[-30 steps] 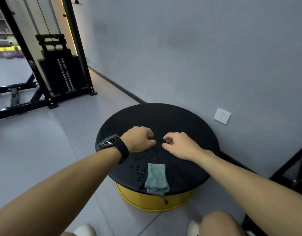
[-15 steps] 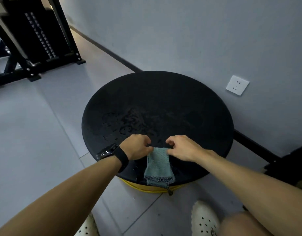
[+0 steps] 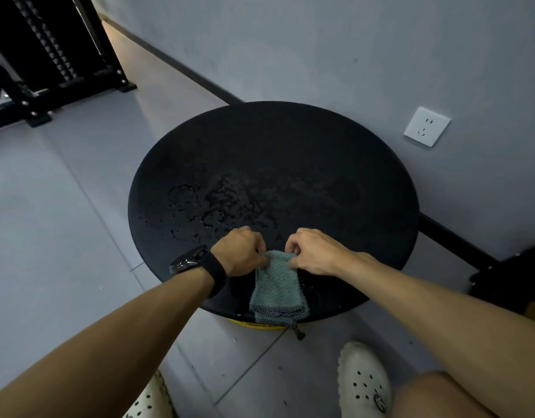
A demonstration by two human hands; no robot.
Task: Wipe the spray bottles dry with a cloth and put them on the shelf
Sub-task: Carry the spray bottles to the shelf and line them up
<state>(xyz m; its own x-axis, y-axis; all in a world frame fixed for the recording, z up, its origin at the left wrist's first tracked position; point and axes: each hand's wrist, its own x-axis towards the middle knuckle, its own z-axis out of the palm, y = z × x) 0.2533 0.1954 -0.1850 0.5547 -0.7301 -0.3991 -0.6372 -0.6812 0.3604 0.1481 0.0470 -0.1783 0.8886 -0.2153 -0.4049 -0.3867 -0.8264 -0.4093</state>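
A folded teal cloth (image 3: 277, 290) lies at the near edge of a round black table (image 3: 290, 152), its lower end hanging slightly over the rim. My left hand (image 3: 240, 251), with a black watch on the wrist, pinches the cloth's far left corner. My right hand (image 3: 313, 251) pinches the far right corner. Water droplets (image 3: 212, 203) spread over the middle of the tabletop. No spray bottle and no shelf can be seen.
The table stands against a grey wall with a white socket (image 3: 427, 126). A black weight machine (image 3: 49, 55) stands at the far left on the grey floor. A dark frame (image 3: 507, 276) sits at the right edge. My white shoes (image 3: 364, 384) are below the table.
Both hands came down from above the table's middle to the cloth and took hold of its far corners. The view tilted downward and closer to the table.
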